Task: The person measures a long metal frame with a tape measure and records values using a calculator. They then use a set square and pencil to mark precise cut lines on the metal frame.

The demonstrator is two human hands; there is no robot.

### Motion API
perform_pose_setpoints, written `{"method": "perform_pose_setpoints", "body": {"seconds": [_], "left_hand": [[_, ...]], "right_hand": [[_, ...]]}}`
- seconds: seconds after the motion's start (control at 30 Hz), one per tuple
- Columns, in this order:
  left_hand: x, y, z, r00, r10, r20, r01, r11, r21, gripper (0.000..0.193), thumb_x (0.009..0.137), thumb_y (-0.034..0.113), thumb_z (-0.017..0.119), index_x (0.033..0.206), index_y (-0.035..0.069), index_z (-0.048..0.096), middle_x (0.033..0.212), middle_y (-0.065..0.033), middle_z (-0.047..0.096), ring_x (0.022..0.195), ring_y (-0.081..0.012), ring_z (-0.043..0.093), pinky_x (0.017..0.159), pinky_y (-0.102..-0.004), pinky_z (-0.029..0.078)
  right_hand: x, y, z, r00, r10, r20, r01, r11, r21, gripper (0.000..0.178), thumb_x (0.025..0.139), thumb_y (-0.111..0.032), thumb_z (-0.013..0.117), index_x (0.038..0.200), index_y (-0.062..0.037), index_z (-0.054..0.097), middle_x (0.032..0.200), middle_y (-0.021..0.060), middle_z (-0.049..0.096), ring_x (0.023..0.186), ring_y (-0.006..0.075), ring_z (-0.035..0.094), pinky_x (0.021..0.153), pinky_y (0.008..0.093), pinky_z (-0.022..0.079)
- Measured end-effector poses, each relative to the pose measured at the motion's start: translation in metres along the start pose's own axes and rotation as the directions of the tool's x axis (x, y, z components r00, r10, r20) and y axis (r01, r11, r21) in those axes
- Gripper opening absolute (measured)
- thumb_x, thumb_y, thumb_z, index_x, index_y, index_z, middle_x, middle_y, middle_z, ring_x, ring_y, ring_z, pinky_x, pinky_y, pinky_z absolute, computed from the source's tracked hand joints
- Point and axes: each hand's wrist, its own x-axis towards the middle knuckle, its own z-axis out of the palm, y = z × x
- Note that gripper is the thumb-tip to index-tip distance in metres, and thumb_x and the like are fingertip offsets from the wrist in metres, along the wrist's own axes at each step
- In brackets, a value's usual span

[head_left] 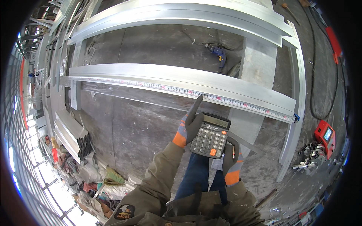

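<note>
Head: calculator (209, 137) left of right hand (230, 160); apparently gripped.

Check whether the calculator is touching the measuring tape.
Apart. The head view shows a strip of dark floor between the calculator's top edge and the measuring tape.

There are two gloved hands: one left hand (193, 127) and one right hand (230, 156). Two blue trouser legs (196, 173) show below one calculator (209, 139). One tape measure (233, 101) runs along one long metal beam (169, 78). On the far side there is one blue drill (218, 55). At right sits one red box with a single screen (328, 134). The stacked profiles (69, 133) at left and the small metal pieces (311, 156) at right number several each, too crowded to count exactly.
</note>
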Motion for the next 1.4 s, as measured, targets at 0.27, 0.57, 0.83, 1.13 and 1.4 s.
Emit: {"method": "perform_pose_setpoints", "body": {"seconds": [0.27, 0.57, 0.83, 1.13, 1.4], "left_hand": [[0.001, -0.003, 0.001, 0.999, 0.034, -0.014, -0.035, 0.999, -0.018, 0.067, 0.103, 0.010, 0.051, 0.168, 0.010, 0.035, 0.073, -0.0008, 0.050, 0.070, -0.0074, 0.045, 0.065, -0.0299, 0.042], [0.002, -0.007, -0.001, 0.999, 0.045, 0.005, -0.045, 0.999, 0.010, 0.068, 0.103, 0.008, 0.051, 0.168, 0.010, 0.033, 0.072, -0.0006, 0.054, 0.070, -0.0073, 0.048, 0.066, -0.0291, 0.044], [0.002, -0.003, -0.002, 1.000, 0.012, 0.018, -0.012, 1.000, 0.000, 0.068, 0.103, 0.009, 0.051, 0.168, 0.008, 0.033, 0.072, 0.0007, 0.053, 0.070, -0.0064, 0.047, 0.067, -0.0282, 0.043], [0.002, 0.001, -0.001, 1.000, 0.001, -0.001, -0.001, 1.000, 0.018, 0.068, 0.102, 0.011, 0.052, 0.167, 0.008, 0.036, 0.078, 0.0001, 0.054, 0.073, -0.0056, 0.048, 0.068, -0.0271, 0.044], [0.002, 0.001, -0.001, 0.999, 0.036, -0.023, -0.033, 0.994, 0.108, 0.067, 0.101, 0.009, 0.052, 0.167, 0.009, 0.038, 0.076, -0.0004, 0.053, 0.072, -0.0060, 0.047, 0.067, -0.0282, 0.043]], "right_hand": [[-0.001, -0.004, 0.000, 0.997, -0.072, -0.005, 0.071, 0.995, -0.066, 0.031, 0.107, -0.010, 0.048, 0.130, 0.0054, 0.063, 0.114, 0.0131, 0.068, 0.093, 0.0150, 0.064, 0.082, 0.0325, 0.053], [-0.001, 0.007, -0.002, 0.994, -0.112, 0.000, 0.111, 0.986, -0.126, 0.032, 0.109, -0.012, 0.048, 0.131, 0.0047, 0.063, 0.114, 0.0133, 0.068, 0.094, 0.0158, 0.064, 0.082, 0.0332, 0.054], [-0.001, 0.002, -0.001, 0.997, -0.079, 0.008, 0.080, 0.991, -0.103, 0.033, 0.109, -0.012, 0.048, 0.132, 0.0056, 0.062, 0.119, 0.0149, 0.068, 0.100, 0.0177, 0.067, 0.088, 0.0334, 0.055], [0.000, 0.005, -0.002, 0.996, -0.086, 0.002, 0.086, 0.989, -0.124, 0.033, 0.107, -0.010, 0.049, 0.132, 0.0063, 0.063, 0.121, 0.0159, 0.067, 0.101, 0.0190, 0.069, 0.089, 0.0339, 0.055], [-0.007, -0.001, -0.007, 0.996, -0.069, 0.056, 0.076, 0.986, -0.146, 0.034, 0.107, -0.007, 0.054, 0.140, 0.0017, 0.057, 0.126, 0.0166, 0.068, 0.109, 0.0229, 0.069, 0.093, 0.0358, 0.054]]}}
